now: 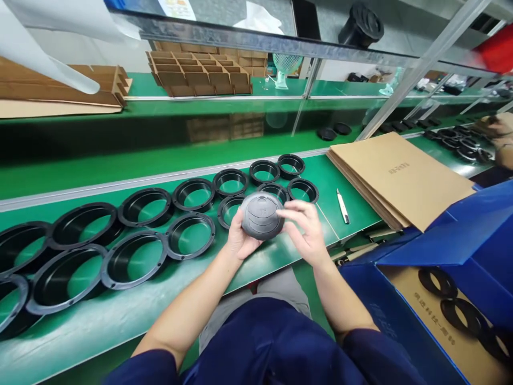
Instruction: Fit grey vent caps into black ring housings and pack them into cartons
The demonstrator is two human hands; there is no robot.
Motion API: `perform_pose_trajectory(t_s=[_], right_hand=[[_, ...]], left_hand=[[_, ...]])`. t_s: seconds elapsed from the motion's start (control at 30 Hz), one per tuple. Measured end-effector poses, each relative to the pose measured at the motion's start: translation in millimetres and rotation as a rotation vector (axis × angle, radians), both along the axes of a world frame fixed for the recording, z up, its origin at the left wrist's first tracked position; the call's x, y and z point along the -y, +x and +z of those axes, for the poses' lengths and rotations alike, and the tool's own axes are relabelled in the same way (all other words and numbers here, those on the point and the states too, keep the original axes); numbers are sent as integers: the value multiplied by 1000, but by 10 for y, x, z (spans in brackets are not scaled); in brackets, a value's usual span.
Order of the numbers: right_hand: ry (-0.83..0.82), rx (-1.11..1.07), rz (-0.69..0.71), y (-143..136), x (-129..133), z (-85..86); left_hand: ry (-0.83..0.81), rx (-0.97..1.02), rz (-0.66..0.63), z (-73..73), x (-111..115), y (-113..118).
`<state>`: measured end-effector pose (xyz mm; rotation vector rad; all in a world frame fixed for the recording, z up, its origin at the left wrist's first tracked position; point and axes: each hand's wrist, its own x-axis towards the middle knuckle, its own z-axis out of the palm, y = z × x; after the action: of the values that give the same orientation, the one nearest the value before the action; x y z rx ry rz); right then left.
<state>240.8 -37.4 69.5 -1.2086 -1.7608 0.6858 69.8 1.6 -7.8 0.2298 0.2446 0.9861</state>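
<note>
A round dark grey plastic cap [261,218], with faint raised marks on its face, is held up above the table's front edge. My left hand [241,239] grips it from the left and below, thumb along its rim. Fingertips of my right hand [303,231] touch its right side; those fingers are spread, not wrapped around it. Behind the cap, black plastic rings [193,194] stand in two rows on the green table [256,262]. The cap partly covers the nearest rings.
A white utility knife [343,206] lies right of the rings. Stacked cardboard sheets [401,171] sit farther right. Below them, a blue box [425,321] holds several black rings. Cardboard dividers [200,72] rest on the back shelf. Another person's hand [500,128] is at far right.
</note>
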Motion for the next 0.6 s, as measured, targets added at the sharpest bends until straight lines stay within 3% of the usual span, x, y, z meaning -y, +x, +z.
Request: perform_pose_trajectory(t_s=[0.07, 0.2, 0.3, 0.43, 0.6], right_hand=[[198, 215, -65, 82, -162, -38], [177, 350, -44, 147, -323, -300], [97, 293, -34, 168, -312, -394], [-11, 71, 11, 199, -289, -327], [-154, -122, -44, 211, -274, -292]], left_hand=[[-7, 70, -76, 13, 33, 3], [-34, 114, -104, 46, 105, 61], [-47, 72, -75, 92, 131, 109], [-42, 80, -115, 118, 127, 120], [-122, 117, -160, 79, 107, 87]])
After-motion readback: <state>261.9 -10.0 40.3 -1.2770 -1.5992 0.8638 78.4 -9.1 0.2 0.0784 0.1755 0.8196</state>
